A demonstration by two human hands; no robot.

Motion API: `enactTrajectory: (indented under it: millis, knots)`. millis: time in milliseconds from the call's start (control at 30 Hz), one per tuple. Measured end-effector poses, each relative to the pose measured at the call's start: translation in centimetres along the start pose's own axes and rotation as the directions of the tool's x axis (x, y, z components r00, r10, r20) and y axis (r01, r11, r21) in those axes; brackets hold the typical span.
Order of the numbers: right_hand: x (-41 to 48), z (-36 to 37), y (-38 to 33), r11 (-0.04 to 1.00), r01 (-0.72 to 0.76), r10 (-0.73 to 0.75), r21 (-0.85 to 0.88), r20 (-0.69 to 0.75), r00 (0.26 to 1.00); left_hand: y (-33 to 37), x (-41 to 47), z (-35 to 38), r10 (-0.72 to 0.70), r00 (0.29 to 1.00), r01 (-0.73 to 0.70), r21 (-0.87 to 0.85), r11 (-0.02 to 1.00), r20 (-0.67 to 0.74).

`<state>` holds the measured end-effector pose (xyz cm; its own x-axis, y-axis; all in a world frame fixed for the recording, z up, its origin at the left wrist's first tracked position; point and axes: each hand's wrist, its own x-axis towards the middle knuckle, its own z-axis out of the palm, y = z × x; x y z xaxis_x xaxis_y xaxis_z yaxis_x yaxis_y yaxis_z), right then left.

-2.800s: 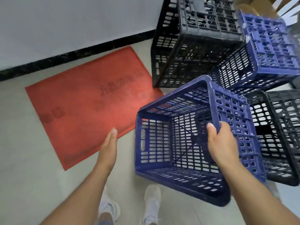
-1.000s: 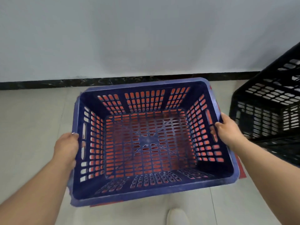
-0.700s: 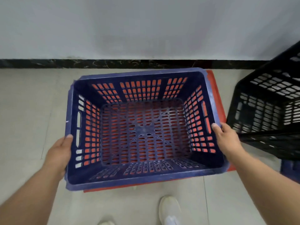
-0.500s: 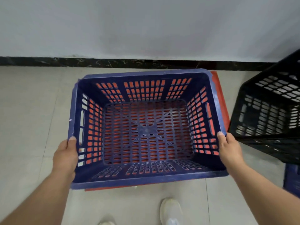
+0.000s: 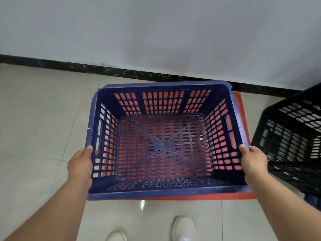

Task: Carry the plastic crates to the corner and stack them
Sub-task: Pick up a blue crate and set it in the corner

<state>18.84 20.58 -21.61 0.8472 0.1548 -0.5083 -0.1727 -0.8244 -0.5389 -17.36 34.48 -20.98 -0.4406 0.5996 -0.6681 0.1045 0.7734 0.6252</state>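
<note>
Hands on my end: left hand (image 5: 80, 164) and right hand (image 5: 253, 160) each wrap the side rims of the blue crate (image 5: 163, 193), fingers curled over the edges. I see it open side up over the red mat (image 5: 240, 108), black crates (image 5: 293, 136) just right.

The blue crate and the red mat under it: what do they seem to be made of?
Blue crate: looks like moulded hard plastic, matt and scuffed; the regular slotted walls and pale worn rim edges suggest it. Red mat: thin and flat, dull finish; probably rubber or a felt-like fabric, but the picture leaves this open.
</note>
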Motion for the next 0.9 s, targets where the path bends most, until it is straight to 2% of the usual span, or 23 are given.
enactTrajectory:
  millis: [200, 367, 633, 900]
  knots:
    - [-4.6, 1.0, -5.5, 0.988, 0.141, -0.137, -0.057, 0.079, 0.987, 1.6, -1.1, -6.0, -0.03, 0.995, 0.022, -0.09, 0.996, -0.09]
    - [-8.8, 5.2, -10.1, 0.967, 0.209, -0.181, -0.146, 0.184, 0.966, 3.1, -0.7, -12.9, -0.097, 0.975, 0.059, -0.188, 0.98, -0.202]
    - [-20.9, 17.6, -18.7, 0.879, 0.423, -0.328, -0.219, 0.366, 0.871, 4.0, 5.2, -26.1, -0.225, 0.916, 0.095, -0.364, 0.926, -0.333]
    - [-33.9, 31.1, -24.3, 0.769, 0.591, -0.404, -0.244, 0.532, 0.744, 3.9, 12.0, -38.6, -0.328, 0.829, 0.069, -0.5, 0.863, -0.452]
